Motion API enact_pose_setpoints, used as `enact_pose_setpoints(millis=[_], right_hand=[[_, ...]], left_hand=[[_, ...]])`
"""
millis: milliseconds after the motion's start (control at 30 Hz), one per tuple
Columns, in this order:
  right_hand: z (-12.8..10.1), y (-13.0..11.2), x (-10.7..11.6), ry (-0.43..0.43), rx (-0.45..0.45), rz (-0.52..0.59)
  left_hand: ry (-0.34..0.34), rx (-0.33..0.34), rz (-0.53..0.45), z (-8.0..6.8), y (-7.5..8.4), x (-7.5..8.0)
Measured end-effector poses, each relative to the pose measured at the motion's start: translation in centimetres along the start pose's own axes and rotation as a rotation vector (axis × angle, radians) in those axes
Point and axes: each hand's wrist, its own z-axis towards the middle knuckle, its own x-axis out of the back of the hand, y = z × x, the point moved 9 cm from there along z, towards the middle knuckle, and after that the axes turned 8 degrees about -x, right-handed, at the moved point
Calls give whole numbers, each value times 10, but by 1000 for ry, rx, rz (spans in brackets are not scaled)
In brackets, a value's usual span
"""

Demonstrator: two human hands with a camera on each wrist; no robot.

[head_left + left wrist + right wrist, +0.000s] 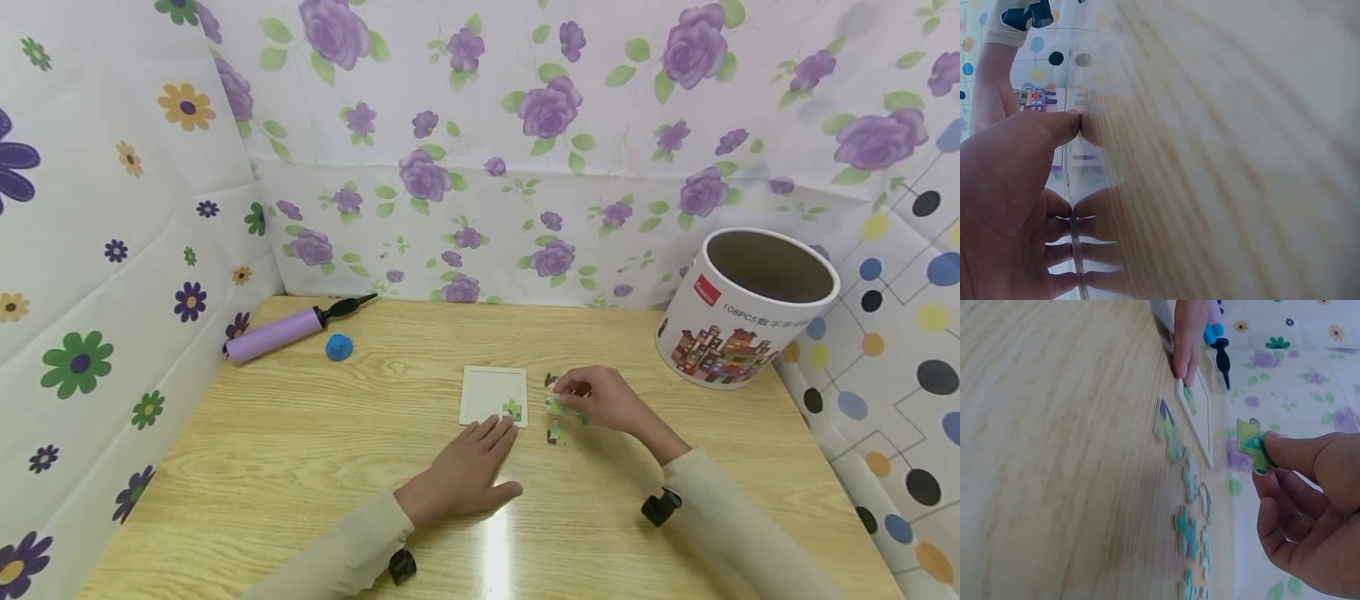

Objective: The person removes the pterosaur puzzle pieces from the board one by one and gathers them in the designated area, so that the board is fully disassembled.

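A small white puzzle board (492, 393) lies on the wooden table (300, 450), with one green piece (512, 409) set in its near right corner. My left hand (468, 471) lies flat on the table, fingertips (1183, 362) touching the board's near edge. My right hand (603, 398) hovers just right of the board and pinches a green puzzle piece (1251, 442) between thumb and fingers. Several loose puzzle pieces (1189, 519) lie on the table under and beside that hand. In the left wrist view, my left hand (1016, 200) presses on the glossy tabletop.
A round cardboard puzzle tub (742, 307) stands open at the back right. A purple hand pump (288, 328) and a blue balloon (339, 347) lie at the back left. Flowered sheets wall the table on three sides.
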Motion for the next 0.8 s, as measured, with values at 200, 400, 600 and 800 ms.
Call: enact_pose_setpoints(millis=[200,400,600,800], right_hand=[[-13,18,5,-5,-49,0],[-23,33,7,6,-84,-19],[-28,41,5,-9,-108,-15],[-30,47,-1,-34,-90,-10]], left_hand=[[13,-6,-10,0,0,1],[28,-22,3,-1,2,3],[-1,0,-8,0,0,-1],[-15,7,-12,0,0,-1]])
